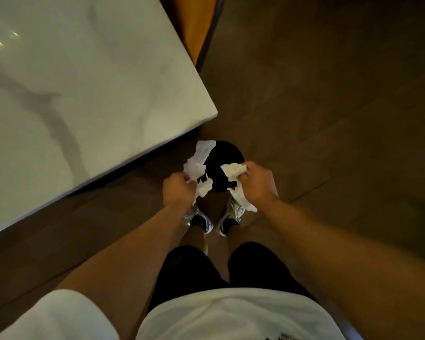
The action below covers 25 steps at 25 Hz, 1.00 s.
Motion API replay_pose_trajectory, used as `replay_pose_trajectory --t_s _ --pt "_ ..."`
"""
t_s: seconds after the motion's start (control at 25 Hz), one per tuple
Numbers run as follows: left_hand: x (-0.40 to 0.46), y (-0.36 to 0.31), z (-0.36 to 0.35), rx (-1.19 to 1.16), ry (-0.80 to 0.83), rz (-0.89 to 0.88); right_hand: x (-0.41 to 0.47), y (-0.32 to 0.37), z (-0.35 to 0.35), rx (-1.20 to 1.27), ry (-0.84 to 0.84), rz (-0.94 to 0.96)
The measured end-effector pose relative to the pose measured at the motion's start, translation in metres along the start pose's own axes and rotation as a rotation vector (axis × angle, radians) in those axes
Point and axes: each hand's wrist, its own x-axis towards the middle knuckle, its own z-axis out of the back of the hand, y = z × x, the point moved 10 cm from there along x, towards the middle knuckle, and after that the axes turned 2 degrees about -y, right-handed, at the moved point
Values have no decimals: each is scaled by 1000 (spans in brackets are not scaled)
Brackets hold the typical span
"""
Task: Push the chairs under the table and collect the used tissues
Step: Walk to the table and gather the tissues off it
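Note:
My left hand (178, 191) is closed around crumpled white tissues (198, 161) that stick up and to the right out of the fist. In my right hand (258, 184) is another bunch of white tissues (234, 173), one end hanging down below the fist. Both hands hover over a round black bin (222, 150) on the floor just past my shoes. The white marble table (79, 77) fills the upper left, its corner near the bin. An orange chair (194, 23) sits tucked against the table's far right edge, mostly hidden.
Dark wooden floor (329, 106) stretches to the right of the table and bin. My shoes (216, 219) stand close behind the bin. The table corner (215, 114) juts out just above the hands.

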Motion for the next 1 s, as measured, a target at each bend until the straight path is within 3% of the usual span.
replay_pose_trajectory --t_s 0.16,0.52,0.76,1.0 --pt "49 13 -61 -67 76 63 49 -45 -36 25 28 -93" --pt "161 37 -177 -61 104 -21 163 -158 -138 83 134 -244" --pt "218 47 -235 12 118 -50 216 -191 -203 112 220 -279" --pt "258 73 -262 4 76 17 245 -212 -235 226 199 -312"
